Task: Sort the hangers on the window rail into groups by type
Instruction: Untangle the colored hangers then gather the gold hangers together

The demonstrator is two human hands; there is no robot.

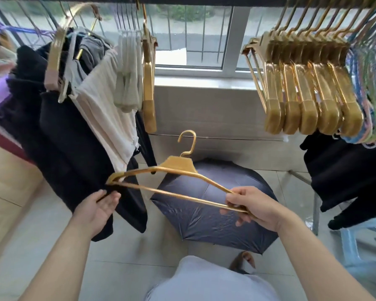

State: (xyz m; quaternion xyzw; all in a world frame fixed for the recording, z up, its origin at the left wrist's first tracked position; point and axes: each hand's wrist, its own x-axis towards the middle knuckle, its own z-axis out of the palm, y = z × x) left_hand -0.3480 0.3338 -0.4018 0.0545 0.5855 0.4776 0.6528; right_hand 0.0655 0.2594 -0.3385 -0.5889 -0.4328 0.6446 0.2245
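Right hand (254, 208) grips gold hanger (178, 181) below the rail's open gap.

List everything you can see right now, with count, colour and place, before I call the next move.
held hanger: one, gold, off the rail, centre.
gold hanger group: many, bunched on rail, right.
pastel hangers: many, mixed colours, far right.
grey hangers: several, on rail, left of centre.
gold hangers: a few, beside the grey ones.
clothes: black, white, grey, hanging left.
umbrella: one, dark blue, open on floor.
stool: one, light blue, lower right.
left hand: open, at black garment.
right hand: grips held hanger's end.
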